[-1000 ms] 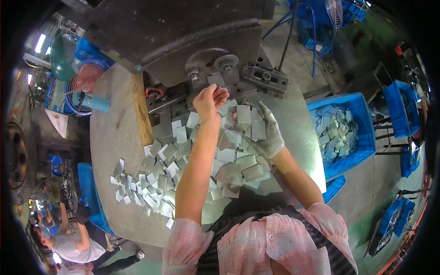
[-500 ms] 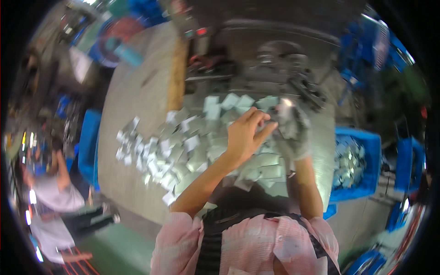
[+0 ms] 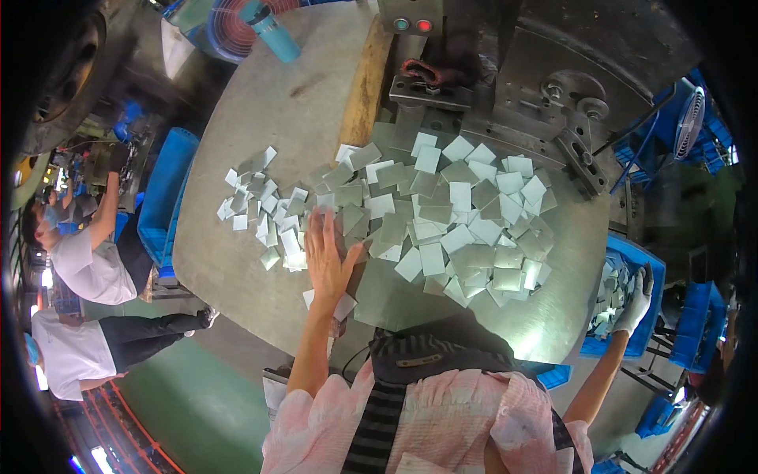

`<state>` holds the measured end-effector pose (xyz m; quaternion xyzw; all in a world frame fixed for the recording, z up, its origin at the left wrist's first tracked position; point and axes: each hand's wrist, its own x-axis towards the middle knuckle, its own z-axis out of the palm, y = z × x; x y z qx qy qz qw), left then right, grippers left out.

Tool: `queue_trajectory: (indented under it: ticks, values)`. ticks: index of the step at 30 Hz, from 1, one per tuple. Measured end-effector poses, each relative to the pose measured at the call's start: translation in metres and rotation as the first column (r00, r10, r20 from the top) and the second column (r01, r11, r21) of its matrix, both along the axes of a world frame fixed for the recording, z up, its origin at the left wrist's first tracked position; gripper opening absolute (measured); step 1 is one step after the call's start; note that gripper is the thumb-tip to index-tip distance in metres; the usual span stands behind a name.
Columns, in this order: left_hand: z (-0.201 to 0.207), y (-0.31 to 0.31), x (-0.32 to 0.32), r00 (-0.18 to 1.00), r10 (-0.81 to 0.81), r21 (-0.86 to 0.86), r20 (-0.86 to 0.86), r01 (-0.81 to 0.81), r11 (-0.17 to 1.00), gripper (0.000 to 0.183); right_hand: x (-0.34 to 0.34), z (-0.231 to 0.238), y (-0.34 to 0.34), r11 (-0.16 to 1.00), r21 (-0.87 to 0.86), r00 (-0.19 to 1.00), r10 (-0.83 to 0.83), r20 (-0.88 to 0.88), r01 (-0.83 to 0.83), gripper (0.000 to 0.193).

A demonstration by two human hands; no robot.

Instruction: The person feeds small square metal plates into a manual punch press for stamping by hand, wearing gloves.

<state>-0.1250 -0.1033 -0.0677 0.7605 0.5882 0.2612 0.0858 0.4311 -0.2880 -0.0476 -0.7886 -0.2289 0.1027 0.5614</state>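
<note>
My bare left hand (image 3: pixel 327 257) lies open, fingers apart, over the left part of a spread of thin grey metal plates (image 3: pixel 456 238) on the metal worktable (image 3: pixel 237 292). Its fingertips touch or hover just above the plates; I cannot tell which. A looser cluster of small plates (image 3: pixel 268 189) lies beyond it to the left. Off the table's right side, my right hand (image 3: pixel 634 304), in a pale work glove, reaches into a blue bin (image 3: pixel 658 288). Its fingers are stretched out over metal pieces (image 3: pixel 608 294) inside, and nothing shows in them.
Behind the plates stands a dark machine (image 3: pixel 545 63) with a green-and-red button box (image 3: pixel 412 14). A wooden strip (image 3: pixel 367 87) and a teal bottle (image 3: pixel 276 39) are on the table. Another blue bin (image 3: pixel 162 205) and two people (image 3: pixel 95 265) are at the left.
Both hands were together over the plates near the machine. My left hand has moved left and spread its fingers; my right has swung out to the bin. The view has shifted too.
</note>
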Motion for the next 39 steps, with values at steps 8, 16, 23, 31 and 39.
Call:
queue_trajectory:
  ticks: [8, 16, 23, 31, 39]
  values:
    - [0.009, 0.037, 0.083, 0.977, -0.196, 0.043, -0.08, 0.2, 0.979, 0.067, -0.184, 0.016, 0.06, 0.864, -0.23, 0.81, 0.501, 0.306, -0.448, 0.052]
    - [0.034, -0.026, 0.051, 0.962, -0.274, -0.045, 0.009, 0.274, 0.961, 0.076, -0.257, 0.042, 0.098, 0.33, -0.598, 0.05, 0.899, 0.435, -0.73, 0.059]
    - [0.025, -0.085, -0.004, 0.99, -0.002, -0.293, -0.141, -0.04, 0.955, 0.077, -0.324, 0.006, 0.14, 0.146, -0.58, -0.268, 0.78, 0.566, -0.802, 0.046]
    - [0.006, -0.003, 0.085, 0.944, -0.294, -0.119, -0.148, 0.278, 0.953, 0.078, -0.27, 0.025, 0.124, 0.264, -0.557, -0.028, 0.888, 0.46, -0.788, 0.041]
    - [0.007, 0.027, 0.112, 0.913, -0.397, 0.011, -0.09, 0.399, 0.917, 0.07, -0.203, 0.03, 0.071, 0.444, -0.651, 0.201, 0.887, 0.415, -0.615, 0.052]
